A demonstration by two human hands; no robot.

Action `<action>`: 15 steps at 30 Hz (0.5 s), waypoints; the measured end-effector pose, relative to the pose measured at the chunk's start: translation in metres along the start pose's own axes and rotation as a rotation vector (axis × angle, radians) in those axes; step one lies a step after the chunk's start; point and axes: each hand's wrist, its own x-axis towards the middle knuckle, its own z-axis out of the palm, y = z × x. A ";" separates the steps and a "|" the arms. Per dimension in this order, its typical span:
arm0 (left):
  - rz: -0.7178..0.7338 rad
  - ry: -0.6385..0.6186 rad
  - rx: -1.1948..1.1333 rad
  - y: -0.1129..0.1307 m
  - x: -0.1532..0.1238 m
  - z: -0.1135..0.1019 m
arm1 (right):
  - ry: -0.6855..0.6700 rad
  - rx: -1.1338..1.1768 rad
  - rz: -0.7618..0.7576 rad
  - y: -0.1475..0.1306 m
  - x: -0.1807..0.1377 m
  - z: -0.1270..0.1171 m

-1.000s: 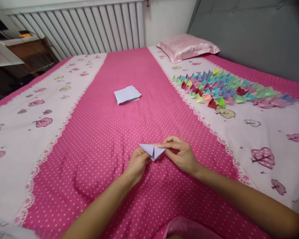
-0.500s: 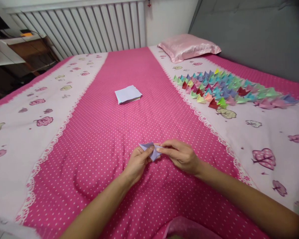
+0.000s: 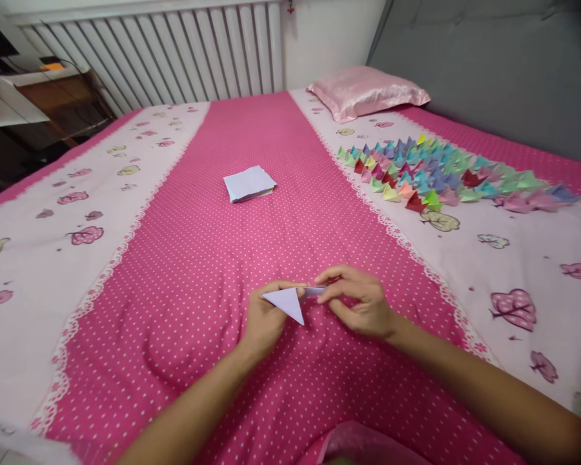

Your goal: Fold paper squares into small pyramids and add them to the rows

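Note:
I hold a small folded lilac paper piece (image 3: 288, 301) just above the pink dotted bedspread (image 3: 208, 245). My left hand (image 3: 264, 320) pinches its left side, with a pointed triangular flap facing me. My right hand (image 3: 361, 303) pinches the right end between thumb and fingers. Both hands are closed on the paper.
A stack of pale square paper sheets (image 3: 248, 183) lies farther up the bed. Several folded colourful paper pieces (image 3: 430, 174) are laid in rows to the right. A pink pillow (image 3: 365, 90) rests by the grey headboard (image 3: 489, 64). A radiator (image 3: 159, 51) lines the wall, and a wooden table (image 3: 43, 97) stands at left.
The paper has been turned and refolded between my fingers. A flat triangular flap now points down toward me, and my right hand has shifted slightly right.

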 end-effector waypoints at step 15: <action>0.320 -0.074 0.146 -0.001 -0.003 -0.001 | 0.026 0.143 0.211 -0.003 0.008 0.000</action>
